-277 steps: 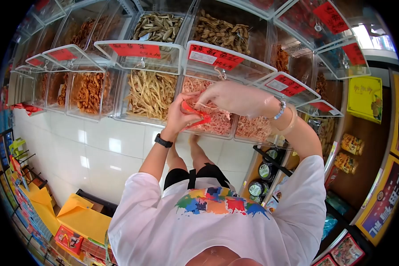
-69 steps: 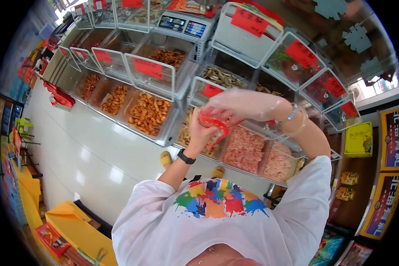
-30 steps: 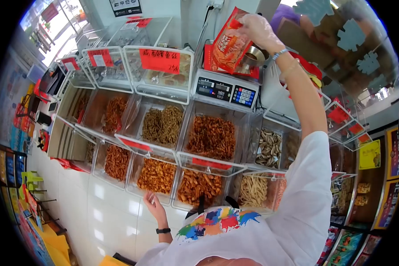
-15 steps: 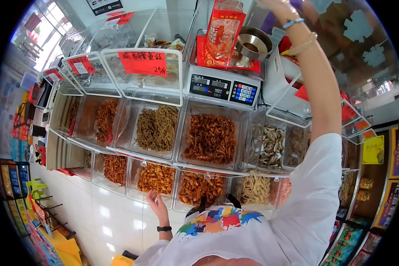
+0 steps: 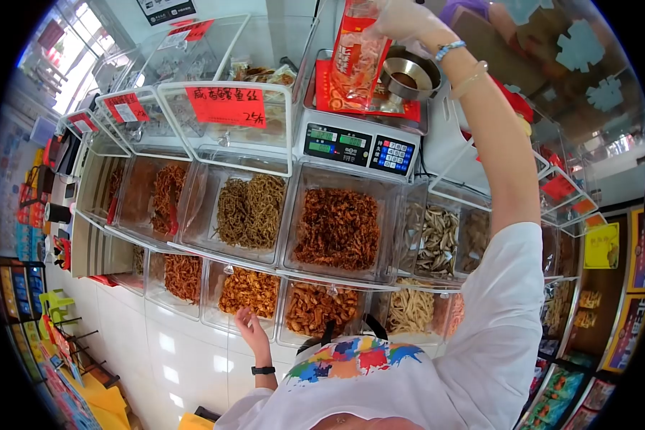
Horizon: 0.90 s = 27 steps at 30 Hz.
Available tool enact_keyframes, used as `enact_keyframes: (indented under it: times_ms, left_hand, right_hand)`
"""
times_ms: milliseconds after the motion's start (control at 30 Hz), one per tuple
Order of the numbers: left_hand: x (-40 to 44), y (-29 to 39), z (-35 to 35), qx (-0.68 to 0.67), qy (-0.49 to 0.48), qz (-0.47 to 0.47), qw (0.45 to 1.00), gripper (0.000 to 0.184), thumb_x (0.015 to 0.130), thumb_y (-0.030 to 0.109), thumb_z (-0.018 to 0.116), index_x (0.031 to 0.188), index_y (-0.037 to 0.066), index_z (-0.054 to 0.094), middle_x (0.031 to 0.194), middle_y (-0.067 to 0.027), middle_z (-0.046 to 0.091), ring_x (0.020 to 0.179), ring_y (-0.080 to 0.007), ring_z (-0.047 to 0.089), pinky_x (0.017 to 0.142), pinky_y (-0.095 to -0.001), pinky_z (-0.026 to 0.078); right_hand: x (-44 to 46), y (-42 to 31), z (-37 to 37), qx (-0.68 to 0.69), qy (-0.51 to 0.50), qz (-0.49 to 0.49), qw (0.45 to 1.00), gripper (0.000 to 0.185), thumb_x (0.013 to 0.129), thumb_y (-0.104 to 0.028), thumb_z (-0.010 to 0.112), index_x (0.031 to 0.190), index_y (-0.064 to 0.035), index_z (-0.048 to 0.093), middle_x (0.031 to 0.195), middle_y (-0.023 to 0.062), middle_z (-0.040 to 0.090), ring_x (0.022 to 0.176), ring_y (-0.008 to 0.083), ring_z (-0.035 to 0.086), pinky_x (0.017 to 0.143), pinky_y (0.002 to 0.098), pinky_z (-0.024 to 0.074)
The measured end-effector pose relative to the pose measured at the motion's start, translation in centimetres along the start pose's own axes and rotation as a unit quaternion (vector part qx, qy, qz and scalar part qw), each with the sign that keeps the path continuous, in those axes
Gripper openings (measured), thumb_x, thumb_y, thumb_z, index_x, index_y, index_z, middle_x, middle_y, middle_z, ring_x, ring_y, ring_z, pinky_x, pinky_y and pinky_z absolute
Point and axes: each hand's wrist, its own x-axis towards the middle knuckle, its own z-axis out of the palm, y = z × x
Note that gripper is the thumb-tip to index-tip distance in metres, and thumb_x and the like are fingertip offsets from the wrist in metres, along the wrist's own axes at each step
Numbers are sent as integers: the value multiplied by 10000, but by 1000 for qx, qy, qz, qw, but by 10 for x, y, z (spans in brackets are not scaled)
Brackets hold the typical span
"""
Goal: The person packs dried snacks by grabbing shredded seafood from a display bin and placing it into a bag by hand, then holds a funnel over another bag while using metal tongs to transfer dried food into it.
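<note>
My right hand (image 5: pixel 411 23) is at the upper right edge of a red printed food bag (image 5: pixel 358 61) with a clear window. Its fingers are curled against the bag's top edge, and the fingertips are partly hidden. Pale pinkish pieces show through the window. The bag stands on a digital scale (image 5: pixel 359 151), over another red packet (image 5: pixel 322 89), beside a round metal bowl (image 5: pixel 426 77). My left hand (image 5: pixel 249 324) hangs with loosely spread fingers, holding nothing, in front of a bin of orange-brown dried food (image 5: pixel 247 294).
Clear bins hold dark red dried strips (image 5: pixel 337 228), greenish-brown shreds (image 5: pixel 249 211) and small dried fish (image 5: pixel 437 236). White-framed lids (image 5: pixel 292 136) stand raised, one bearing a red price sign (image 5: pixel 226 107). A white tiled floor (image 5: pixel 158 344) lies at left; stocked shelves (image 5: pixel 588 315) stand at right.
My right hand has come down and left from the top edge to the bag. Green digits now show on the scale's display. My left hand has barely moved.
</note>
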Motion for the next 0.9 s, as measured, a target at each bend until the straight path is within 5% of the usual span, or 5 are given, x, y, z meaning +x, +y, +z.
enact_keyframes:
  times_ms: [233,367,500,600,900]
  left_hand:
    - [15,78,2,-4,-21,106,994,234,1007,94,509,1230,34,544,1108,-88,620,946,-173,587,799,-298,496]
    - [16,169,46,-290,-358,134,877,336,1047,283,460,1247,28,549,1136,-93,615,984,-184,592,780,-342,532]
    - [-27,236,135,-408,-510,-107,750,825,967,637,420,1548,79,241,1576,-167,306,1433,-320,335,1177,-492,298]
    - [-74,232,165,-489,-565,-204,633,919,895,729,451,1552,119,251,1574,-123,328,1426,-313,346,1165,-500,313]
    - [-226,54,221,-318,-527,-279,737,791,938,704,386,1516,166,332,1527,-75,418,1364,-297,444,1108,-520,383]
  right_hand:
    - [-29,2,30,-32,167,-80,982,359,861,-380,683,880,-21,676,846,219,665,824,415,640,759,478,522]
    - [-139,-24,-45,-69,197,-161,965,367,872,-356,657,780,-1,670,768,234,634,727,396,626,668,466,496]
    - [-264,-59,-97,144,57,-25,988,351,867,-351,695,842,-1,680,733,232,544,644,360,529,604,419,437]
    - [-359,-52,-93,174,68,-136,973,309,885,-263,629,754,17,641,789,253,585,767,416,595,674,466,483]
    - [-623,31,-27,371,44,130,918,293,943,-222,574,1162,-31,614,808,137,678,688,306,654,635,432,513]
